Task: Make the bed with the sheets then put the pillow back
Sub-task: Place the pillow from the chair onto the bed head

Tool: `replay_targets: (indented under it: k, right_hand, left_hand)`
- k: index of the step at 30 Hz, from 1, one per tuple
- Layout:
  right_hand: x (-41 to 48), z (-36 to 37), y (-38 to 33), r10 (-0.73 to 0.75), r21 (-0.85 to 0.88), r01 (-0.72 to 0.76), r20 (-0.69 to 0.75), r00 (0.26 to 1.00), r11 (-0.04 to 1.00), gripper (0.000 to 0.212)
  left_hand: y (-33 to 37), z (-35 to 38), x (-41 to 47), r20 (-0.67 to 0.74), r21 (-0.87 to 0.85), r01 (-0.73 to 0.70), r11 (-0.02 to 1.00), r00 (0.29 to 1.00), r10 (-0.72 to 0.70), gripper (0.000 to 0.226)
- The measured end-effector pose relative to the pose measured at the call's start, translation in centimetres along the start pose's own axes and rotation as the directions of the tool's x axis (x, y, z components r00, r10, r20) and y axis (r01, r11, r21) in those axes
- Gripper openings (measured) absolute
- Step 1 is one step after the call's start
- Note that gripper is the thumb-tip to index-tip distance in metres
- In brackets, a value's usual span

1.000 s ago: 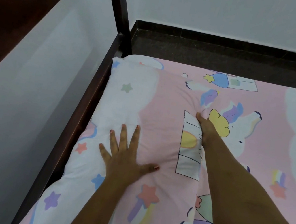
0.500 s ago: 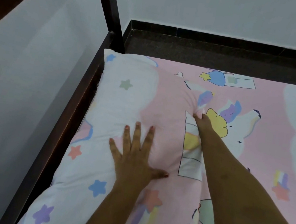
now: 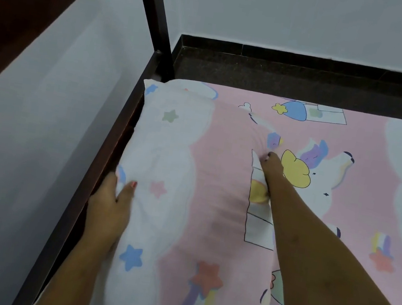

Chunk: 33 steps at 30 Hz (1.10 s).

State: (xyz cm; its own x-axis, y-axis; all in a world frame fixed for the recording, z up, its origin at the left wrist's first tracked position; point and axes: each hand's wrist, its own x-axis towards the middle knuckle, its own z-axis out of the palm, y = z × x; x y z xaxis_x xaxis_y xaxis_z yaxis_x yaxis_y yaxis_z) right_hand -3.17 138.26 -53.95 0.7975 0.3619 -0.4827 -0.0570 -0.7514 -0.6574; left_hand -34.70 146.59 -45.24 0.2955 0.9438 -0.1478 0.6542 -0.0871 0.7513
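A pink and white pillow (image 3: 174,164) printed with stars lies along the left side of the bed, on a sheet (image 3: 358,210) of the same pink unicorn pattern. My left hand (image 3: 108,206) grips the pillow's left edge next to the bed rail, thumb on top and fingers hidden behind the fabric. My right hand (image 3: 272,168) holds the pillow's right edge, its fingers curled into the cloth and making creases there.
A dark wooden bed rail (image 3: 104,164) runs along the left, tight against a pale wall (image 3: 29,126). A dark corner post (image 3: 153,9) rises at the bed's far left corner. Beyond the mattress lies a dark strip of floor (image 3: 309,82) below a pale wall.
My left hand has left the top of the pillow, where it lay flat, and moved left to grip the pillow's edge by the rail. My right hand stays at the right edge.
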Motion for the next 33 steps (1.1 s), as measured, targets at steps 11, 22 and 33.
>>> replay_targets:
  k: [11,22,33]
  right_hand:
    - [-1.8,4.6,-1.4,0.043,0.249,-0.049,0.028,0.999,0.967,0.042]
    - [-1.3,3.3,-1.7,-0.081,0.193,0.140,-0.287,0.955,0.971,0.050]
    - [-2.5,4.5,-2.7,-0.084,0.246,0.138,-0.220,0.972,0.959,0.053]
  left_hand:
    - [0.0,-3.1,-0.2,-0.212,0.192,-0.149,0.970,0.959,0.189,0.020]
    - [-4.3,-1.7,3.1,-0.186,0.318,-0.230,0.920,0.936,0.298,0.046]
    - [6.0,0.7,15.3,0.161,0.000,-0.063,0.998,0.985,0.062,0.092]
